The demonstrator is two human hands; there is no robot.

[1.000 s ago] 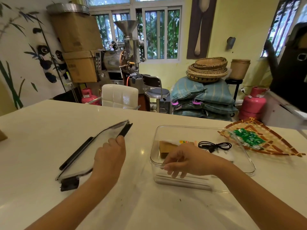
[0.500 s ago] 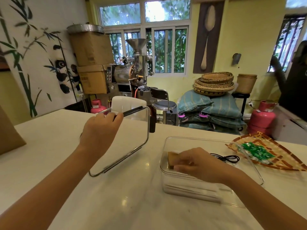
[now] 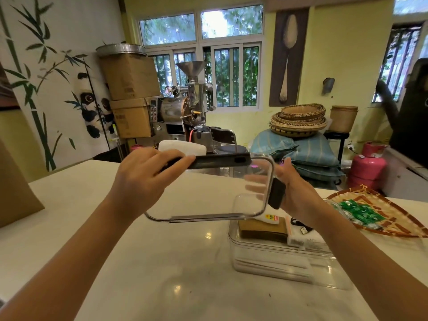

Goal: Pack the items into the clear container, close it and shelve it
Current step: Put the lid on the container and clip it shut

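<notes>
Both hands grip the clear lid (image 3: 208,193) above the table: left hand (image 3: 141,181) at its far latch, right hand (image 3: 294,193) at its right end, evidently aligning it over the packed clear container (image 3: 278,258) lower right.

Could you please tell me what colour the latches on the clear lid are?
Black; the lid's latches show best in the head view, its only view.

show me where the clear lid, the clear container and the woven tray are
clear lid (image 3: 208,195), head view, on its transparent panel.
clear container (image 3: 278,262), head view, on its near wall.
woven tray (image 3: 393,224), head view, on bare weave near its right side.
</notes>
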